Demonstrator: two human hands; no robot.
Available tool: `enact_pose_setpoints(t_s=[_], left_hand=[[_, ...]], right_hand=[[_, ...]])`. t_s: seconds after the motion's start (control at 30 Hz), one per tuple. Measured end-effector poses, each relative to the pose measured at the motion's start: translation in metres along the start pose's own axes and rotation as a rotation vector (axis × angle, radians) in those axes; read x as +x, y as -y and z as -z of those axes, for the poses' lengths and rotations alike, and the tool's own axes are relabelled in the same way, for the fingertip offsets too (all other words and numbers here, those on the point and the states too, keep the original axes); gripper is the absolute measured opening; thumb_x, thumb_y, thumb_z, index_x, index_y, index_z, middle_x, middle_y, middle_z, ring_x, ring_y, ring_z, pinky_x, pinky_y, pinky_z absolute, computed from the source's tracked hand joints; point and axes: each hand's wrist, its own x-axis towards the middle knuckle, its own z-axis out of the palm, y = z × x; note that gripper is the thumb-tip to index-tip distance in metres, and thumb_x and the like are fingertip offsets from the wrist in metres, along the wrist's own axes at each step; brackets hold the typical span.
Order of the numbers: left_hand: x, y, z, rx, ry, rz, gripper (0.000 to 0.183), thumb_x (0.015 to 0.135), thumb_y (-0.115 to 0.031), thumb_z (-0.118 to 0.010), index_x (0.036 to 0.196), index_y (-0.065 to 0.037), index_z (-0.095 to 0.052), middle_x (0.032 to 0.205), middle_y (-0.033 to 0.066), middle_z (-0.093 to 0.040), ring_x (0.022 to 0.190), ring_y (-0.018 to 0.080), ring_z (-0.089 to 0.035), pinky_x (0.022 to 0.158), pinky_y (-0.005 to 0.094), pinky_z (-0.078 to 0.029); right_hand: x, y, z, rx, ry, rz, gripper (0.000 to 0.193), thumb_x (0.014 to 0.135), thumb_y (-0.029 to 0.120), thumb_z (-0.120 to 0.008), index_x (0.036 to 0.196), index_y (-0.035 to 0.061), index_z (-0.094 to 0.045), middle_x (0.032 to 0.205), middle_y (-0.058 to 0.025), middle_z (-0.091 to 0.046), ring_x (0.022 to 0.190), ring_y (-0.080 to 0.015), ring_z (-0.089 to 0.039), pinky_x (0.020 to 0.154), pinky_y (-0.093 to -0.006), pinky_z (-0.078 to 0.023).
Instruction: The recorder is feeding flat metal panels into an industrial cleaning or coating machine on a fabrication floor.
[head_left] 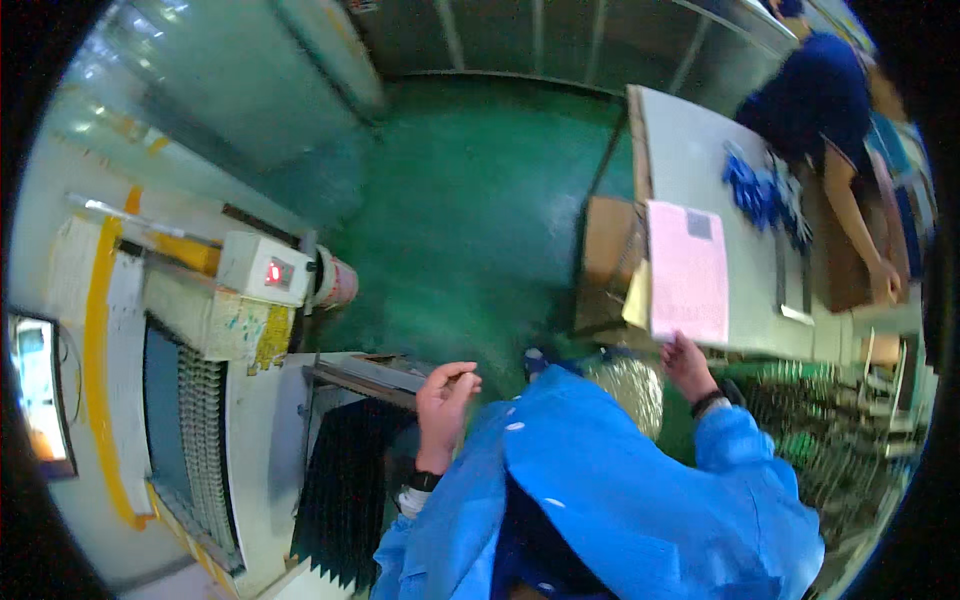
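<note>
My right hand (688,368) is at the near edge of a pink printed sheet (690,275), its fingers pinched on the paper's lower left corner. The sheet lies on a pale tabletop and has a grey square near its top. My left hand (444,412) is in front of my body on the left, fingers curled in loosely, and nothing shows in it. Nearest to that hand is a cabinet-like unit with a metal edge (370,378) and dark pleated material (350,470) below it. Blue sleeves cover both my arms.
Blue gloves (755,190) and a metal frame piece (795,290) lie on the table (690,130). A co-worker in dark clothing (815,95) leans over its right side. A white box with a red display (265,268), a bucket (338,280) and stacked racks (205,430) stand left. Cardboard boxes (608,245) sit below the table.
</note>
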Motion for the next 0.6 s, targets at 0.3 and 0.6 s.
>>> enact_pose_setpoints(t_s=[0.3,0.6], left_hand=[[0.097,-0.019,-0.064,0.001,0.198,-0.035,0.017,0.093,-0.011,-0.060,0.106,-0.001,-0.066,0.087,0.0043,-0.066,0.079,0.0095,-0.062,0.073,0.0245,-0.051],[0.182,-0.017,-0.096,-0.062,0.331,0.028,0.019,0.096,-0.017,-0.060,0.106,-0.001,-0.065,0.086,0.0022,-0.065,0.078,0.0084,-0.060,0.071,0.0239,-0.050]], right_hand=[[0.020,0.010,0.028,-0.137,-0.139,-0.155,0.036,0.096,0.045,-0.055,0.075,0.0155,-0.052,0.066,0.0010,-0.051,0.058,-0.0152,-0.050,0.051,-0.0288,-0.042],[-0.011,0.022,-0.024,-0.240,-0.068,-0.047,0.030,0.097,0.036,-0.053,0.080,0.0114,-0.055,0.064,0.0001,-0.051,0.050,-0.0135,-0.050,0.046,-0.0292,-0.042]])
